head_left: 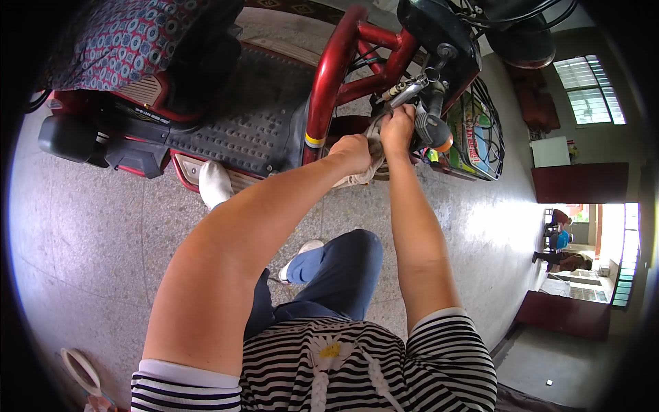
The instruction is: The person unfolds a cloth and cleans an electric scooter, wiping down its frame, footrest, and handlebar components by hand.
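Left hand [351, 152] and right hand [398, 129] clutch a pale cloth [365, 176] beside the scooter [324, 86].

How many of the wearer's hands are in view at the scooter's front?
2: the left hand, closed on a pale cloth beside the red frame, and the right hand, between the cloth and the orange lens. Some fingers are hidden.

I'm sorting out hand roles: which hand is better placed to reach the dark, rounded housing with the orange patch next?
Probably the right hand: it is close beside the housing, while the left hand is farther off, curled on the off-white cloth.
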Demonstrator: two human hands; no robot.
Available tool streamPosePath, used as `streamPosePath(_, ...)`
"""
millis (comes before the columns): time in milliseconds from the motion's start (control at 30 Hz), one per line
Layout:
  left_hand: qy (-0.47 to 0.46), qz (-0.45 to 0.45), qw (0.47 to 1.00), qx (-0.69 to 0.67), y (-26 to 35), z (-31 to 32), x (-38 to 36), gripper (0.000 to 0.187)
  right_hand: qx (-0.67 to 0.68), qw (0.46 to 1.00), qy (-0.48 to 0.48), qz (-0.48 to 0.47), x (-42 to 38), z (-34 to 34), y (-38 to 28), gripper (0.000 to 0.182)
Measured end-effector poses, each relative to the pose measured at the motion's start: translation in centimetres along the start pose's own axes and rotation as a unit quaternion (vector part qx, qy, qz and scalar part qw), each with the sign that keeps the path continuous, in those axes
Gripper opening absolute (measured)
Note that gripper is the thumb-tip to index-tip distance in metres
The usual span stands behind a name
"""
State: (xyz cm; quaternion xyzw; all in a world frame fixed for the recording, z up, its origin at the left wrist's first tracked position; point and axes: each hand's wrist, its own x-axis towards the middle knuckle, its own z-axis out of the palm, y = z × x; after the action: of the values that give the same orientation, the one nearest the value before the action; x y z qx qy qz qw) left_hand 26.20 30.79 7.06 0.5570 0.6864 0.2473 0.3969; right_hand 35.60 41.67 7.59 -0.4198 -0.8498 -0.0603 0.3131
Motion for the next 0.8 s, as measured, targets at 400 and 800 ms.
streamPosePath(400,0.034,0.021,0.999,0.014,-0.3,1.2,1.1,0.038,-0.063,0.996,-0.053,-0.028,0.3,1.3,1.3,0.015)
streamPosePath(800,0.009,0.025,0.995,-0.095,-0.9,1.0,1.9,0.025,-0.069,0.986,0.074,0.129,0.8,2.5,0.7,0.011)
